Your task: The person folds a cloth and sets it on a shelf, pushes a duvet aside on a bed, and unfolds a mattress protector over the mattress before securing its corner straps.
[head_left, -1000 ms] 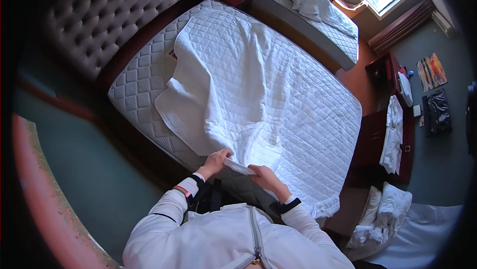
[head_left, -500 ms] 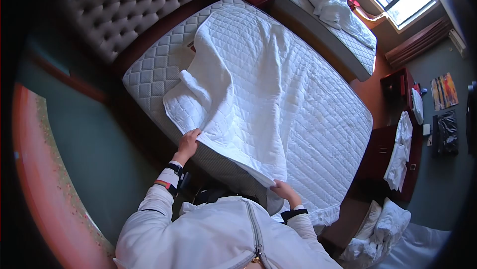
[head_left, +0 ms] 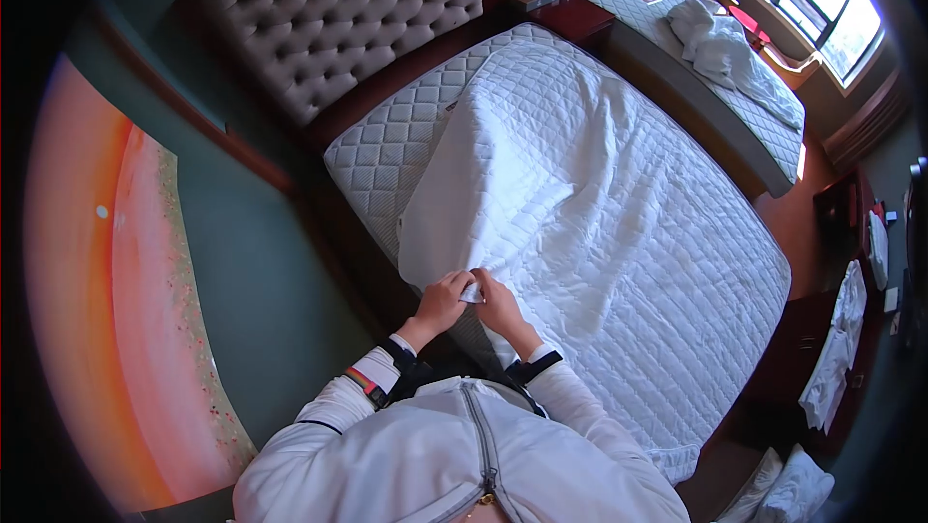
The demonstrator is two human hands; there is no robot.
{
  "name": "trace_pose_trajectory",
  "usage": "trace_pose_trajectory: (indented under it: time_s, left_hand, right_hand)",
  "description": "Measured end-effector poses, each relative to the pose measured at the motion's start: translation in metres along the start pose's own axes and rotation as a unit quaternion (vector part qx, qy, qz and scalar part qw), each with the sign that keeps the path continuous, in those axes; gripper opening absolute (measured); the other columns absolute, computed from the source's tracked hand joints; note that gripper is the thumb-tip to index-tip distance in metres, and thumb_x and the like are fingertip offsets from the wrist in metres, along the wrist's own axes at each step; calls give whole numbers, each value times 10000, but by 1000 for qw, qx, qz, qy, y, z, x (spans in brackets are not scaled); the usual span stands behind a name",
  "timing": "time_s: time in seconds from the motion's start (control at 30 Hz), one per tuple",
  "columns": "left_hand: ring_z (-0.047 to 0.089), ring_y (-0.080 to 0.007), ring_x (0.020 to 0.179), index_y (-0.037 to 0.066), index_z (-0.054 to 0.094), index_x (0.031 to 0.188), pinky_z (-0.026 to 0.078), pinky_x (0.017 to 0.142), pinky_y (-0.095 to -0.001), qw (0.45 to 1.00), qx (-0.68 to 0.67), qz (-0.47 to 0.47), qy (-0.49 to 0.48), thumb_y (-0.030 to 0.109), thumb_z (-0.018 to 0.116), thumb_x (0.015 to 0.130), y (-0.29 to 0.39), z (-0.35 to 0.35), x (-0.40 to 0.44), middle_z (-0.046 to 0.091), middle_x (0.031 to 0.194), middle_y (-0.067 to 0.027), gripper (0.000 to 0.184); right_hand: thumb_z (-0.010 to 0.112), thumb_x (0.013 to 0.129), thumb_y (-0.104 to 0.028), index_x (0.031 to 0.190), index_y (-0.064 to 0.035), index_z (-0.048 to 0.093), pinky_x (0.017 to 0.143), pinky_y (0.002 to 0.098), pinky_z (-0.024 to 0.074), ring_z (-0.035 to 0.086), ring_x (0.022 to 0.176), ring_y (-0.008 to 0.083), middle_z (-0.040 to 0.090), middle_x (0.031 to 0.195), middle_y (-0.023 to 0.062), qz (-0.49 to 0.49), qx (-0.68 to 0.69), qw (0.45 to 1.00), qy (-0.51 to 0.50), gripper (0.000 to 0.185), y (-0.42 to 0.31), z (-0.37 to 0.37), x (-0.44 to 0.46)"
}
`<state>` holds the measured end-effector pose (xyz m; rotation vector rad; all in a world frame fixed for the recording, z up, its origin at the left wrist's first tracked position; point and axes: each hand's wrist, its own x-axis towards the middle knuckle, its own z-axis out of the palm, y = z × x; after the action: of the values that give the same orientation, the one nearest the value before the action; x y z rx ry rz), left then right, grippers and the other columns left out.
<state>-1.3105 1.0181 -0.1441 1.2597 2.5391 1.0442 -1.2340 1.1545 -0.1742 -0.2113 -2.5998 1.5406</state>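
Observation:
A white quilted mattress pad (head_left: pixel 619 233) lies wrinkled over a large mattress (head_left: pixel 387 141), whose grey-white diamond surface shows at the head end. At the near edge of the bed, my left hand (head_left: pixel 445 301) is closed on the pad's edge. My right hand (head_left: pixel 501 308) pinches the same edge right beside it, and the two hands nearly touch. Between them a small bit of white fabric sticks out. From the hands, the pad rises in a loose fold toward the headboard.
A tufted headboard (head_left: pixel 358 15) stands behind the bed. Beyond a dark red nightstand (head_left: pixel 578 18) is a second bed (head_left: pixel 638 30) with crumpled white bedding (head_left: pixel 720 44). White cloth (head_left: pixel 833 354) hangs over dark furniture at right. Pillows (head_left: pixel 793 489) lie at lower right.
My hands were apart along the pad's edge and have come together. The near part of the pad has bunched into a fold. The view has turned toward the left wall.

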Motion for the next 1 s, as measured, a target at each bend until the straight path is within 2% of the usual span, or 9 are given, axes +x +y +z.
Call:
trace_pose_trajectory:
  time_s: [0.13, 0.33, 0.53, 0.67, 0.77, 0.83, 0.87, 0.93, 1.0]
  left_hand:
    - [597, -355, 944, 77, 520, 995, 501, 773, -440, 999, 37, -16, -7, 22, 636, 760, -15, 8, -10, 593, 985, -118, 267]
    - [577, -369, 954, 74, 515, 977, 490, 798, -443, 997, 41, -71, 15, -7, 623, 739, -75, 15, 10, 569, 986, -129, 273]
    - [575, -378, 921, 61, 513, 968, 474, 745, -448, 990, 17, -135, 35, 11, 581, 783, -204, 5, 35, 568, 971, -143, 204]
    - [597, -391, 890, 81, 482, 990, 472, 733, -481, 983, 13, -181, -8, 12, 539, 810, -272, -22, 62, 601, 926, -166, 201]
    - [610, -415, 834, 80, 481, 1011, 477, 688, -485, 986, -22, -141, 82, 34, 543, 833, -306, -59, 87, 622, 898, -196, 194]
    - [614, -408, 832, 74, 497, 1006, 480, 686, -470, 979, -75, -133, 135, 45, 550, 835, -307, -100, 111, 627, 891, -190, 182]
    - [616, -403, 828, 70, 505, 997, 481, 682, -463, 976, -97, -128, 147, 53, 559, 834, -308, -120, 121, 630, 887, -184, 173]
    - [621, -388, 814, 68, 522, 977, 483, 671, -451, 976, -117, -84, 162, 70, 583, 827, -308, -153, 139, 632, 871, -168, 163]
    - [626, -370, 793, 70, 538, 954, 485, 658, -442, 980, -111, -10, 165, 88, 612, 814, -304, -175, 156, 632, 845, -146, 160]
  right_hand:
    - [540, 743, 7, 1107, -92, 530, 705, 488, 463, 610, 833, 423, 634, 825, 219, 24, -12, 1000, -2, 377, -5, -7, -5]
    - [557, 748, 36, 1055, -83, 583, 687, 410, 481, 622, 813, 380, 649, 865, 189, 48, -13, 999, -20, 331, -46, -49, -2]
    - [587, 763, 47, 1063, -48, 600, 693, 350, 480, 653, 811, 280, 668, 903, 144, 94, 4, 995, -37, 315, -53, -72, 2]
    - [595, 802, -26, 1096, -80, 593, 656, 365, 466, 641, 757, 293, 653, 828, 149, 179, -11, 981, -73, 298, -40, -43, 10]
    - [580, 846, -171, 1103, -80, 594, 704, 414, 476, 641, 839, 335, 652, 859, 178, 263, -83, 946, -172, 273, -24, -3, 29]
    - [548, 865, -294, 1124, -101, 594, 814, 452, 473, 620, 958, 359, 652, 969, 186, 293, -167, 901, -272, 326, -8, 23, 48]
    - [610, 847, -333, 1236, -105, 534, 922, 446, 445, 563, 1092, 367, 595, 1157, 191, 301, -166, 883, -319, 457, -4, 34, 63]
    - [676, 814, -426, 1384, -75, 369, 983, 440, 407, 478, 1177, 404, 471, 1297, 214, 209, -244, 916, -240, 736, -2, 56, 88]
    - [734, 763, -436, 1461, -51, 200, 1038, 458, 354, 389, 1259, 418, 376, 1363, 228, 154, -250, 944, -153, 960, -42, 62, 156]
